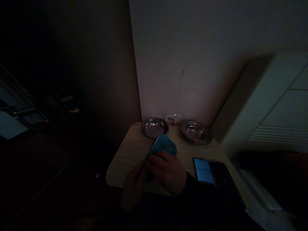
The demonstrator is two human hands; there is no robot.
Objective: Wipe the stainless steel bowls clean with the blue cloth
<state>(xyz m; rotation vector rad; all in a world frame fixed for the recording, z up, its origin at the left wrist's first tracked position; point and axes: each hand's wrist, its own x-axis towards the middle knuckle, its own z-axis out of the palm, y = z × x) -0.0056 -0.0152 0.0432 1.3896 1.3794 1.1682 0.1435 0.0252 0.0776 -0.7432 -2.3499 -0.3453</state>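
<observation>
In the dim light, my right hand [166, 171] is closed on a teal cloth [163, 144], its fingers bent over the lower part. My left hand [132, 186] grips a thin, flat dish-like thing seen nearly edge-on, tilted up against the cloth. Most of that thing is hidden by the cloth and my hands, so its exact kind is unclear. Just beyond the cloth sits a shiny metal dish [154, 128] at the back of the small wooden table [125, 160]. To its right rests a stack of metal dishes [196, 132].
A lit phone [204, 171] lies on the table's right side, beside a dark flat object [226, 179]. A wall socket [173, 118] with a plug is behind the dishes. Pale panelled furniture [271, 106] stands at right. A door handle [24, 111] shows at far left.
</observation>
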